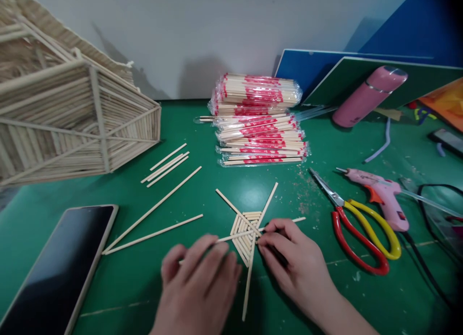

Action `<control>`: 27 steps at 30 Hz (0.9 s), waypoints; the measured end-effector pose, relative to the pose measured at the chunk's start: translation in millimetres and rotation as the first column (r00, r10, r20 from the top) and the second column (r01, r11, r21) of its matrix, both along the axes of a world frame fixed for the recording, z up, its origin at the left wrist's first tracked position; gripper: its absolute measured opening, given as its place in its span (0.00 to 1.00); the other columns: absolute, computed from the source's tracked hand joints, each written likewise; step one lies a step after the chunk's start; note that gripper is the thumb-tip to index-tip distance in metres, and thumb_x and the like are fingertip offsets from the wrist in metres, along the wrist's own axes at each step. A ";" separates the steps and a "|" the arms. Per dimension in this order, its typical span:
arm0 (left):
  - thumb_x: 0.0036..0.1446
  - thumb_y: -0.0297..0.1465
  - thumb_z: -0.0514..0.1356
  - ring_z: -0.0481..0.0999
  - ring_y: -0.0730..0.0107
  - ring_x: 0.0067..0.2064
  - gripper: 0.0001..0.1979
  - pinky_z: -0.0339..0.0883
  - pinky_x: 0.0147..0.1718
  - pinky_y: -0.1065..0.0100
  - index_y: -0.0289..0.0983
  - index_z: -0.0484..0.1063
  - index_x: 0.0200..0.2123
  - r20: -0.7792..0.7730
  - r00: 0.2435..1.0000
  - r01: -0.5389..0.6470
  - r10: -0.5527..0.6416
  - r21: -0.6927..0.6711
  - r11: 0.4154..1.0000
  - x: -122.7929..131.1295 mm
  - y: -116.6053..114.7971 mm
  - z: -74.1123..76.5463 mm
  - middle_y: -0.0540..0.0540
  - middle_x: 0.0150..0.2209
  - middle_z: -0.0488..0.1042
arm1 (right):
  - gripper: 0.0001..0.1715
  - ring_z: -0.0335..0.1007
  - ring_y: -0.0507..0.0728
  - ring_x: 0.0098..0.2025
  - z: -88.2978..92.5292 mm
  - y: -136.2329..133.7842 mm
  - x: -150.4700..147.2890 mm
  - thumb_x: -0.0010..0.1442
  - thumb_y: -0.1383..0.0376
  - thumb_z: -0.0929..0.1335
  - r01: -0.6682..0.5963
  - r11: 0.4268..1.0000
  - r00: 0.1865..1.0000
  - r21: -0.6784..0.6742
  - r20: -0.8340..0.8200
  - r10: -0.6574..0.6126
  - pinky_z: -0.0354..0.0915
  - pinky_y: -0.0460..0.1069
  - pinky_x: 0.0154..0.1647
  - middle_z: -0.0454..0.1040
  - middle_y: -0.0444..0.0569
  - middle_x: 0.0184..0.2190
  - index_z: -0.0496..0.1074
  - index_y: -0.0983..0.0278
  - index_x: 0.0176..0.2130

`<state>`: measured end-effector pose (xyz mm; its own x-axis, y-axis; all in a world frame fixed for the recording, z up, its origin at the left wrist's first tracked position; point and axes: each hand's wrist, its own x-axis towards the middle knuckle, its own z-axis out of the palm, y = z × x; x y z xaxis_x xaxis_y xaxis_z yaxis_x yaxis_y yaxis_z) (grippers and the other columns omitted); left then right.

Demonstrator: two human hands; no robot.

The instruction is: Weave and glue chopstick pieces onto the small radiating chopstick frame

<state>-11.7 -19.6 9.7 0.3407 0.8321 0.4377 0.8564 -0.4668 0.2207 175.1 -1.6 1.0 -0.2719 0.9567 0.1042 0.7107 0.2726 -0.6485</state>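
A small frame of crossed wooden chopsticks (249, 277) lies on the green table, partly filled with rows of shorter cut pieces (240, 226). One long chopstick (236, 236) runs across it at a slight slant. My left hand (200, 282), a little blurred, curls its fingers over the left part of this chopstick. At the crossing point, my right hand (292, 260) pinches the sticks between thumb and fingers; its fingertips hide the exact spot. Two long chopsticks (155, 234) meet in a V to the left, with several short pieces (168, 166) behind them.
Wrapped chopstick packs (260, 127) are piled at the back. On the right lie scissors (361, 229), a pink glue gun (383, 190) with its cord, and a pink bottle (369, 96). A phone (61, 267) and a large stick-built model (72, 118) occupy the left.
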 end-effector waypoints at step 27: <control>0.54 0.33 0.51 0.66 0.59 0.42 0.10 0.58 0.39 0.58 0.39 0.72 0.33 -0.245 0.966 -0.119 0.086 -0.123 0.985 -57.8 -5.6 22.4 0.44 0.33 0.72 | 0.08 0.64 0.52 0.35 4.3 -3.2 -0.6 0.58 0.69 0.59 -0.055 0.997 0.994 0.049 0.092 0.051 0.62 0.47 0.33 0.64 0.50 0.38 0.65 0.63 0.31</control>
<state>-69.5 -25.2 32.2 0.3309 0.9138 0.2355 0.9336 -0.3534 0.0597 174.5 -4.8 5.3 -0.3327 0.9347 0.1251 0.7496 0.3427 -0.5662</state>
